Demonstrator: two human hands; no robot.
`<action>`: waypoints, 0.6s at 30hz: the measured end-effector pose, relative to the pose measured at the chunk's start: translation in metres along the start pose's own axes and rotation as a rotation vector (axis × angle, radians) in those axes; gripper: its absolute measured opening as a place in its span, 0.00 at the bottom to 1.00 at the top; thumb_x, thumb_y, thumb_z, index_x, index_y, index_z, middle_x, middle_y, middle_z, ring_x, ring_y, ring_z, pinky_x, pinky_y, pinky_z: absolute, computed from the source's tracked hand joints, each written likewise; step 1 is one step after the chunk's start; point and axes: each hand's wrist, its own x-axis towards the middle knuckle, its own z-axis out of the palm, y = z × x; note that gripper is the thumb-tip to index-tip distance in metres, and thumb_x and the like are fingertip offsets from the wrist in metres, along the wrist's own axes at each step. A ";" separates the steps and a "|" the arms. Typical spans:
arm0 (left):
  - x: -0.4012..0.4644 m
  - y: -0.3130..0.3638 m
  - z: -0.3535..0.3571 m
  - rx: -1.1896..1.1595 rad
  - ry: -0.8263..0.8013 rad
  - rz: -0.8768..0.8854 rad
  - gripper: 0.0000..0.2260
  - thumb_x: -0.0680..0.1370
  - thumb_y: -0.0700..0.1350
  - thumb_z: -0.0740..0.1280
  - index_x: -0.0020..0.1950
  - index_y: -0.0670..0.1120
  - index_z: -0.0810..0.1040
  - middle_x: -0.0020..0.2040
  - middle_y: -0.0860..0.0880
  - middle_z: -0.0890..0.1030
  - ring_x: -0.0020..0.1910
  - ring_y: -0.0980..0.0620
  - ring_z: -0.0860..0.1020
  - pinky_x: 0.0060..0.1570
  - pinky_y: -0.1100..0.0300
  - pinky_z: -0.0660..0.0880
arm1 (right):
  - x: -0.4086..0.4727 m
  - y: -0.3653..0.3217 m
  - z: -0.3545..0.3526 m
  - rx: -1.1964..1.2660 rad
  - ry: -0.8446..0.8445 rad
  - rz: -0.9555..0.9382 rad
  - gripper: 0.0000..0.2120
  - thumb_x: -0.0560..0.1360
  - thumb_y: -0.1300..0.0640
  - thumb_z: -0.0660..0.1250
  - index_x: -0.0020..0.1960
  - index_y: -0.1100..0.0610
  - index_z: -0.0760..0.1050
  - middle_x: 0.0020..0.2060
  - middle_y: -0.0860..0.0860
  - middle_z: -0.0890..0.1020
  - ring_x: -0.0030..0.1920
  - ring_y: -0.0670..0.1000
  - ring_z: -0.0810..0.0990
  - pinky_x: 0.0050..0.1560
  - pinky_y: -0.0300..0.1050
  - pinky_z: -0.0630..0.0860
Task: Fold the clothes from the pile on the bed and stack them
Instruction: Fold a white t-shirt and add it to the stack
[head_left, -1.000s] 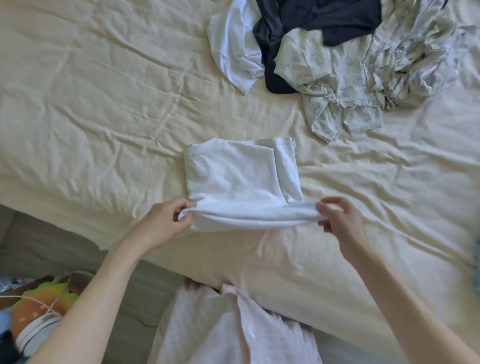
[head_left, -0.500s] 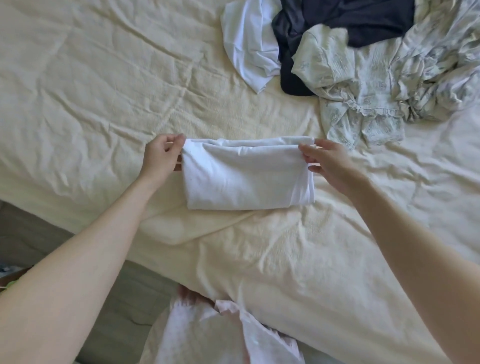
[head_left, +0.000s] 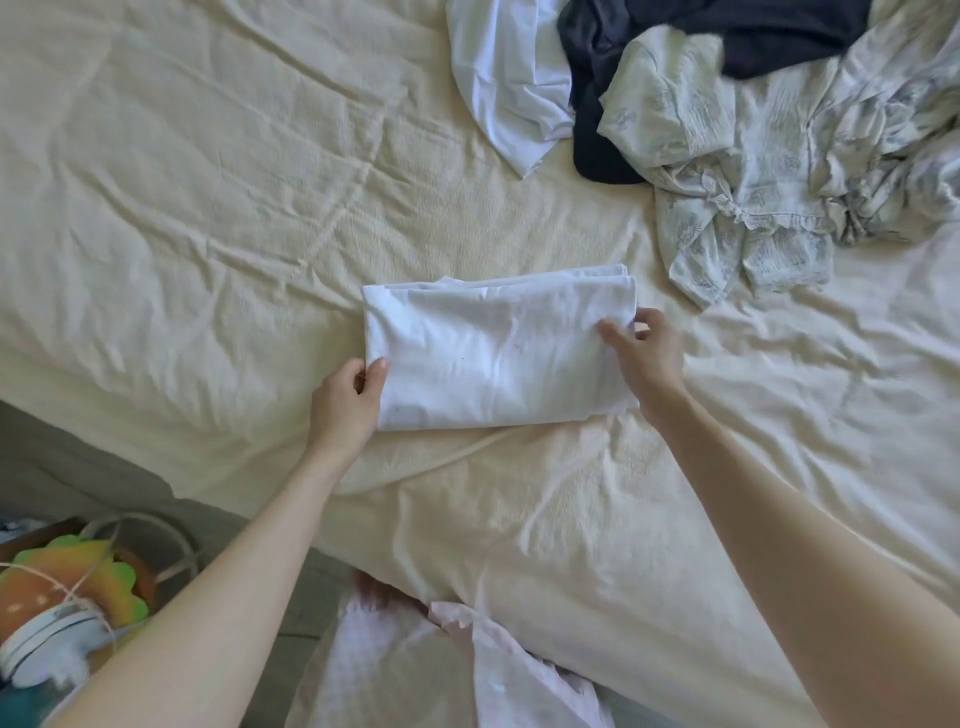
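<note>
A: Where is the piece being folded?

B: The folded white garment lies flat on the cream bedsheet, a little above the middle of the frame. It is a wide rectangle with its layered edges showing along the top and the right side.

A: What are the hands doing?

B: The left hand is at the lower left corner of the garment. Its thumb lies on top of the cloth and its fingers curl beside the edge, so it pinches that corner. The right hand is at the right edge, thumb on the top surface and fingers curled behind the edge, pinching the cloth there.

A: And the rest of the clothes?

B: The pile sits at the upper right of the frame, well apart from the folded piece. A loose white garment is at its left, a dark navy garment lies next to it, and a crumpled pale printed garment with lace trim spreads over the right part, overlapping the navy one.

A: Anything off the bed?

B: At the lower left of the frame there is a colourful toy with a white cord beside it. At the bottom centre the person's pale pink clothing shows against the bed edge.
</note>
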 end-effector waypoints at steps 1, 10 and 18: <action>0.002 -0.001 0.002 0.033 -0.001 -0.062 0.19 0.79 0.50 0.62 0.31 0.46 0.63 0.28 0.50 0.68 0.31 0.50 0.67 0.31 0.60 0.63 | 0.002 0.001 0.001 -0.019 0.015 0.027 0.17 0.73 0.49 0.69 0.57 0.54 0.72 0.48 0.49 0.76 0.51 0.52 0.77 0.52 0.49 0.74; 0.027 0.007 -0.001 -0.137 -0.008 -0.298 0.16 0.76 0.53 0.67 0.57 0.43 0.75 0.51 0.49 0.79 0.51 0.48 0.78 0.53 0.52 0.76 | 0.014 0.006 -0.019 0.109 -0.201 0.217 0.15 0.74 0.49 0.69 0.48 0.63 0.78 0.44 0.59 0.83 0.44 0.57 0.83 0.48 0.54 0.80; 0.030 0.020 -0.009 -0.475 -0.201 -0.411 0.05 0.78 0.42 0.65 0.51 0.42 0.77 0.41 0.47 0.80 0.37 0.50 0.78 0.36 0.56 0.74 | 0.028 -0.003 -0.032 0.206 -0.455 0.397 0.12 0.75 0.57 0.68 0.56 0.62 0.76 0.47 0.54 0.82 0.48 0.54 0.82 0.51 0.48 0.78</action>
